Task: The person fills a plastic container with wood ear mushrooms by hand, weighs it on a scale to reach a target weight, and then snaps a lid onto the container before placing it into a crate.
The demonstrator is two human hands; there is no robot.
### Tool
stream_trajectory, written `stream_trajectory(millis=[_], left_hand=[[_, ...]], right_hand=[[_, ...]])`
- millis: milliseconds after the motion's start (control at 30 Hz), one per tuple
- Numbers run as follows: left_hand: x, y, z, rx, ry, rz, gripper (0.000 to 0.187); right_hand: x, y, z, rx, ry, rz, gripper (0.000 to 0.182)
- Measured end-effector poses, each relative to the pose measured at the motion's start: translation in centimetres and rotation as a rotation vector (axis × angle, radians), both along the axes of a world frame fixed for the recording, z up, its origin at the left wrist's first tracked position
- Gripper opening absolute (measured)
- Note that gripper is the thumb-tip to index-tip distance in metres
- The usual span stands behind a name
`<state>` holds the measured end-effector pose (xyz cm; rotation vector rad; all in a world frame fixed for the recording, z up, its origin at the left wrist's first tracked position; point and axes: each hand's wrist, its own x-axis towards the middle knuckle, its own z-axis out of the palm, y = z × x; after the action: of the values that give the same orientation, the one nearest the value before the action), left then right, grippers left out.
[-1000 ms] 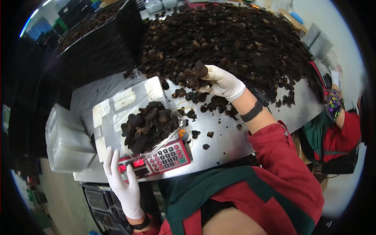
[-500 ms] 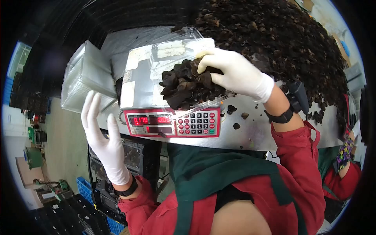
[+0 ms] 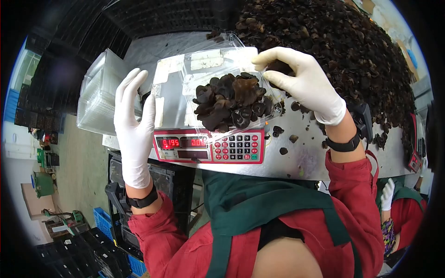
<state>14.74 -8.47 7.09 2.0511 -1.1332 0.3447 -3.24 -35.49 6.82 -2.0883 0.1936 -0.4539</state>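
A heap of dark wood ear mushrooms [image 3: 227, 103] lies in a clear plastic clamshell box [image 3: 192, 81], its lid folded back, on a scale [image 3: 163, 106]. The red display [image 3: 170, 142] reads 0.195. My right hand [image 3: 303, 83], in a white glove, hovers at the upper right of the heap. Its thumb and fingers are curved and apart, and I see nothing between them. My left hand [image 3: 134, 125], also in a white glove, is raised beside the scale's left edge. Its fingers are stretched out and nothing is in them.
Behind my left hand, a stack of nested clear boxes [image 3: 104, 92] stands on the metal table [image 3: 296, 164]. A large mound of mushrooms [image 3: 320, 46] covers the right rear. Black crates [image 3: 153, 18] line the back. A co-worker's gloved hand [image 3: 387, 194] is at far right.
My right hand has drawn back from the heap toward the right, letting go of the mushrooms. My left hand has moved slightly right and up. The display has gone from 0.170 to 0.195.
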Motion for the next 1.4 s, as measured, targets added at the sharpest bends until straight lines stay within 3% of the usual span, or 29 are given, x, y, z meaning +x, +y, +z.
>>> stream_trajectory(millis=[67, 133, 233, 400, 533, 567, 600, 667, 700, 800, 867, 1000, 1067, 1167, 1200, 1400], left_hand=[[0.5, -0.7, -0.1, 0.023, -0.008, -0.033, 0.04], [1.1, -1.2, -0.2, 0.019, -0.04, -0.041, 0.038], [2.3, -1.7, -0.7, 0.07, -0.043, -0.054, 0.039], [2.8, -2.5, -1.2, 0.072, 0.028, -0.058, 0.037], [2.8, -2.7, -1.0, 0.074, 0.033, -0.068, 0.037], [2.7, -2.7, -0.9, 0.076, 0.052, -0.073, 0.038], [2.6, -2.7, -0.8, 0.08, 0.071, -0.079, 0.038], [2.5, -2.6, -0.8, 0.087, 0.048, -0.077, 0.037], [2.6, -2.7, -0.8, 0.096, 0.026, -0.078, 0.036], [2.9, -2.6, -0.5, 0.086, 0.066, -0.072, 0.036], [3.9, -2.6, -0.6, 0.087, 0.058, -0.07, 0.035], [6.6, -3.0, -1.0, 0.16, 0.125, -0.023, 0.036], [8.4, -3.3, -2.0, 0.113, 0.396, -0.069, 0.035], [9.9, -4.2, -3.2, 0.146, 0.469, -0.046, 0.036], [10.1, -4.6, -3.3, 0.176, 0.506, -0.051, 0.037], [10.2, -6.5, -3.8, 0.219, 0.488, -0.072, 0.034]], right_hand=[[-0.7, 0.0, -0.8, 0.023, -0.12, -0.042, 0.02], [-1.7, 0.8, -0.7, 0.062, -0.054, -0.006, 0.017], [-2.5, 2.0, -1.2, -0.133, -0.124, 0.03, 0.017], [-1.8, 3.7, -1.7, -0.459, -0.156, 0.062, 0.035], [0.0, 3.3, -1.8, -0.552, -0.127, -0.077, 0.049], [0.6, 2.9, -2.4, -0.536, -0.114, -0.126, 0.062], [1.2, 2.3, -3.2, -0.558, -0.167, -0.144, 0.049], [1.8, 1.6, -4.1, -0.493, -0.111, -0.071, 0.03], [1.8, 1.4, -3.9, -0.494, -0.112, -0.071, 0.03], [1.2, 0.7, -2.1, -0.029, -0.205, -0.087, 0.012], [-0.2, -0.6, 0.4, 0.424, 0.122, -0.139, 0.013], [-3.1, -5.1, -3.6, 0.746, -0.077, -0.061, 0.032], [-4.6, -4.7, -4.3, 0.923, -0.138, -0.093, 0.037], [-6.4, -5.2, -6.4, 0.869, -0.153, -0.018, 0.039], [-7.0, -4.9, -6.7, 0.916, -0.137, -0.148, 0.035], [-8.5, -4.3, -7.2, 0.752, -0.035, -0.171, 0.03]])
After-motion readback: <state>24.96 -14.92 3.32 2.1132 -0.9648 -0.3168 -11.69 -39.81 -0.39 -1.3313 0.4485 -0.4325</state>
